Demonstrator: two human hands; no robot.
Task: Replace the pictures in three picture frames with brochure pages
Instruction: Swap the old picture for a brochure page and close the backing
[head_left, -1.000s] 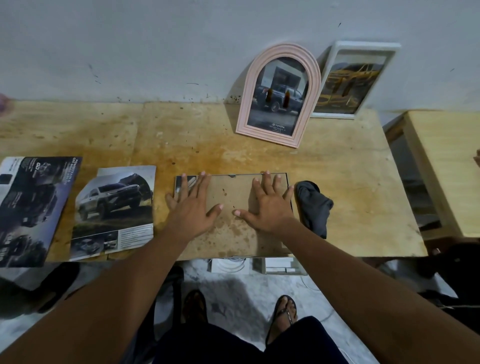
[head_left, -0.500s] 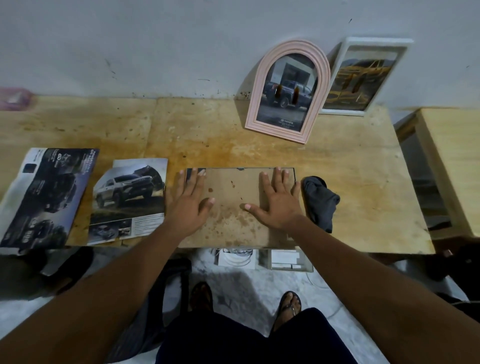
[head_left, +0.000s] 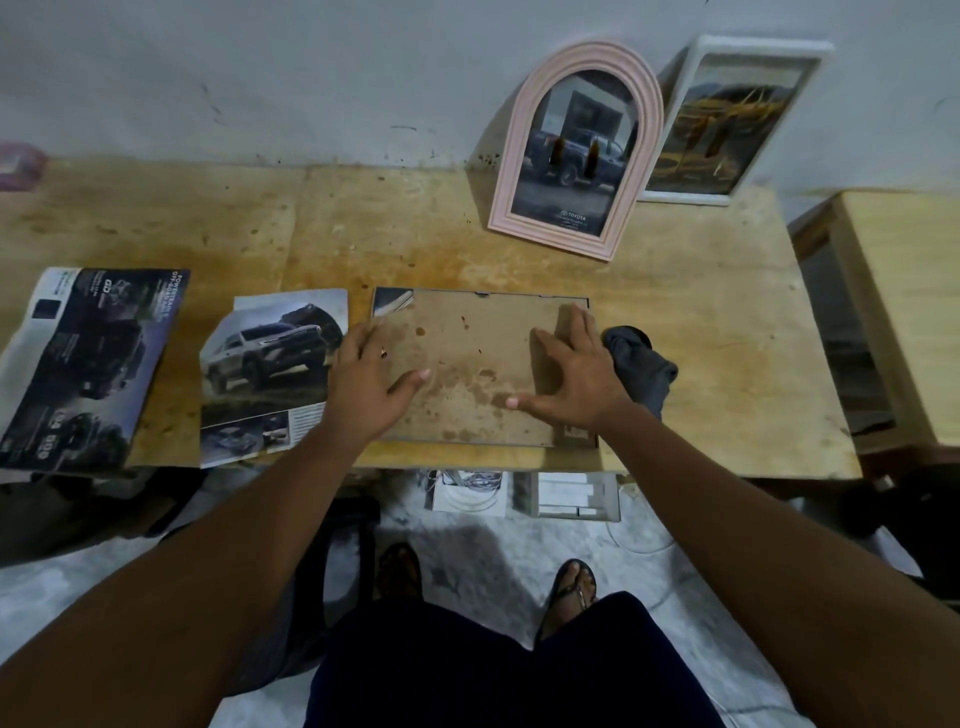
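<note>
Stained table (head_left: 701, 338) bears face-down frame (head_left: 467, 353), long axis left-right; right grip (head_left: 576, 379) flat atop, fingers straight; left grip (head_left: 358, 379): closure unclear.

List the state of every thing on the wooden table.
Pink arched picture frame: upright, leaning on wall, car page inside.
White rectangular picture frame: leaning on wall, yellowish picture inside.
Thin rectangular frame: face down, brown back up.
Left hand: flat on its back.
Right hand: flat on it.
White-SUV brochure page: loose, face up.
Dark brochure: lying flat.
Grey cloth: crumpled.

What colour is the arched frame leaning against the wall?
Pale pink, the arched frame; the head view shows it best.
</note>
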